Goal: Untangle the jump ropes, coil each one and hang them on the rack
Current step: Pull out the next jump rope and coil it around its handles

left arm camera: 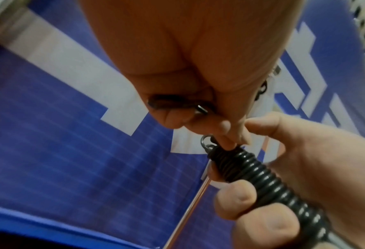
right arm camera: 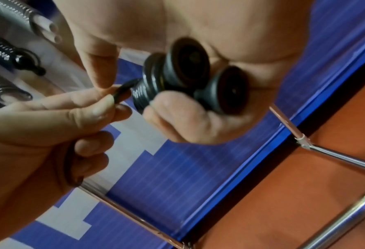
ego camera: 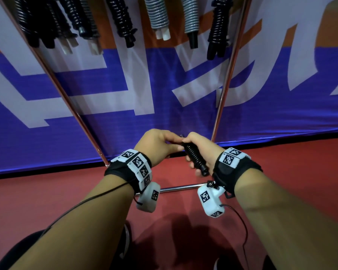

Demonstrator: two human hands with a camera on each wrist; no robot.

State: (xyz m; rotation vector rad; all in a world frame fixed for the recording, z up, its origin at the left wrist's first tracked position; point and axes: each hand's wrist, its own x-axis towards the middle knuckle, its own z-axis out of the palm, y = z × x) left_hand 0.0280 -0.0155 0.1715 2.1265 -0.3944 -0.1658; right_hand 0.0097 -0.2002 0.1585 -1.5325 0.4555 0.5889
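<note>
Right hand (ego camera: 198,152) at frame centre grasped the coiled black jump rope (ego camera: 195,159); left hand (ego camera: 156,145) pinched its loose end beneath the rack (ego camera: 225,84).

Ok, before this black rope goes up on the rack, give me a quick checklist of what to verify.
1. Right hand grips the coiled black rope and both handles: ok.
2. Left hand pinches the loose rope end: ok.
3. Loose end secured: not ok.
4. Wraps tight around the handles: ok.
5. Free hook on the rack: cannot tell.
6. Hanging ropes clear of the hands: ok.
</note>
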